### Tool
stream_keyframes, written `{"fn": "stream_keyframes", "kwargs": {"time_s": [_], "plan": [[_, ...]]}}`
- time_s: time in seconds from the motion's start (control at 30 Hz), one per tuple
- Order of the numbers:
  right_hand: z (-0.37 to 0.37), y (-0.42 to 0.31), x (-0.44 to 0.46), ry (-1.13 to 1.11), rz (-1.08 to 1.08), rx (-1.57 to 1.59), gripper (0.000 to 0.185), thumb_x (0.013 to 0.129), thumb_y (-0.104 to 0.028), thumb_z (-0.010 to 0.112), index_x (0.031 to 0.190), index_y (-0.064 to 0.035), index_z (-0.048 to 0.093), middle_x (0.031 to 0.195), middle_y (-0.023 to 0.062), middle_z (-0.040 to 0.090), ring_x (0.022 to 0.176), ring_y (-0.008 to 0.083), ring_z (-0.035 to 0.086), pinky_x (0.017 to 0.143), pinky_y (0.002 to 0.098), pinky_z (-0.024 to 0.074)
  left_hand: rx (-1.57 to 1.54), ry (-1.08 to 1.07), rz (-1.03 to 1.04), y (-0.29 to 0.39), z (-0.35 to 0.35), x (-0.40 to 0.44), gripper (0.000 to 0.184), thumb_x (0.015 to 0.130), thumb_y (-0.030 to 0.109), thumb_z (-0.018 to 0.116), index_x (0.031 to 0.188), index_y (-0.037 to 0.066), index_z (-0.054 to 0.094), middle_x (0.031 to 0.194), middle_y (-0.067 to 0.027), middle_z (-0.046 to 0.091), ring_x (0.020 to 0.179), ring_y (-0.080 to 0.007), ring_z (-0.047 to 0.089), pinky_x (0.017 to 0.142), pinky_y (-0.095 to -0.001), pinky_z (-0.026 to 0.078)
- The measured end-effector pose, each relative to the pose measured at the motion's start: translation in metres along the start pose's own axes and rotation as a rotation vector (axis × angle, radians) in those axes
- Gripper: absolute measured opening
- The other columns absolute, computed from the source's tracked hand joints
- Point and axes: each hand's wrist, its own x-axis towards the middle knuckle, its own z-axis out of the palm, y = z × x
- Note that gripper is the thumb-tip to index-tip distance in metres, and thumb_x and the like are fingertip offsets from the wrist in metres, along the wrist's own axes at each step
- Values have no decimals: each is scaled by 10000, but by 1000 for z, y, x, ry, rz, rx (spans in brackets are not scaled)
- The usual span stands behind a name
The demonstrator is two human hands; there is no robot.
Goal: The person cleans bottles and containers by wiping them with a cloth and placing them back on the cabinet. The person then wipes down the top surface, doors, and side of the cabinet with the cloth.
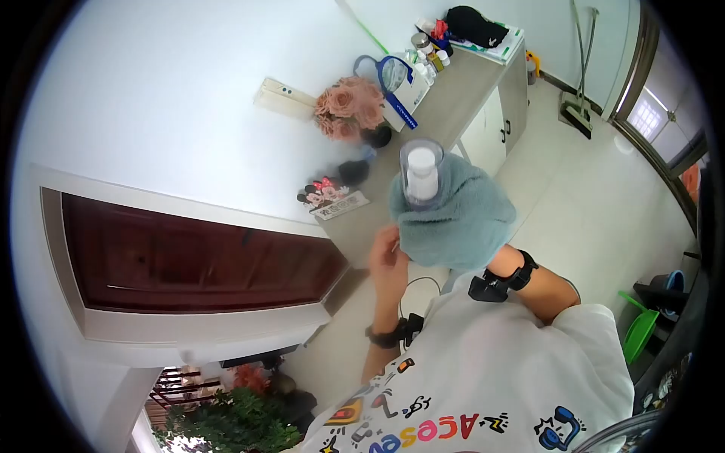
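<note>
A blue-green towel (461,219) is held up in front of my body, bunched around a clear plastic cup-like container (411,198) with a white cylindrical piece (422,174) inside. My right hand is hidden beneath the towel, and only its wrist and forearm show; the towel and container rest on that side. At the towel's left edge is my left hand (388,260), its fingers curled in and pinching the cloth's border. Both wrists wear black straps with small devices.
Behind the towel runs a grey cabinet top (445,98) with pink artificial flowers (349,108), a blue-framed mirror (394,74), small bottles and a black cap (476,27). A broom (577,113) stands by the wall. A dark red door (196,257) is at left, a green dustpan (640,332) at right.
</note>
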Motion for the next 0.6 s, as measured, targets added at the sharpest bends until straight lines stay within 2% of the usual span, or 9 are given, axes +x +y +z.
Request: {"fn": "stream_keyframes", "kwargs": {"time_s": [0.07,0.13,0.2,0.27,0.37,0.4,0.47,0.6], "plan": [[-3,-15,7,14,-32,-84,274,753,-123,713,991,-39,606,813,53,634,687,180,581,667,286,489,-40,-140,159,-14,-6,1,324,943,-52,549,1266,-35,528,1293,-114,535,1119,-214,614,948,-336,518],[-5,-28,13,32,-51,-129,245,758,-114,696,974,-37,608,779,51,634,648,178,581,638,286,493,-65,-199,108,-13,-2,1,369,945,-38,564,1309,-27,505,1304,-112,535,1101,-229,620,931,-342,529],[-6,-30,16,46,-37,-27,217,763,-105,678,957,-35,609,746,49,633,609,177,581,610,285,496,-66,-246,50,-14,-3,0,419,948,-23,575,1355,-16,475,1322,-112,530,1097,-235,623,927,-341,530],[-4,-10,14,31,18,248,212,812,-92,642,1010,-32,597,766,58,633,631,180,585,622,287,503,-39,-299,-28,-18,-13,-1,473,952,-7,584,1404,-3,441,1349,-116,522,1106,-231,621,936,-332,519],[16,39,-13,91,349,1052,219,868,-97,616,1072,-25,586,877,83,641,736,187,608,682,295,517,34,-316,77,-38,-24,-5,490,961,18,587,1423,8,424,1366,-103,513,1102,-198,618,936,-316,503],[26,50,-23,166,430,1187,239,878,-110,624,1096,-22,583,929,94,642,783,194,616,713,304,524,38,-309,81,-33,-17,-7,473,967,38,583,1415,9,432,1333,-94,528,1065,-177,616,912,-309,501],[33,64,-33,254,408,1136,291,877,-119,652,1143,-20,584,1015,103,644,867,195,623,772,307,526,31,-278,109,-18,0,-10,443,981,79,577,1399,11,446,1266,-77,558,991,-136,612,864,-295,498],[18,81,-31,262,-29,381,422,836,-101,725,1233,-23,602,1156,96,645,1012,176,621,886,283,509,-100,-333,-29,-30,-10,-13,447,999,236,565,1361,-5,463,1074,-41,598,830,-85,545,748,-265,469]]}}
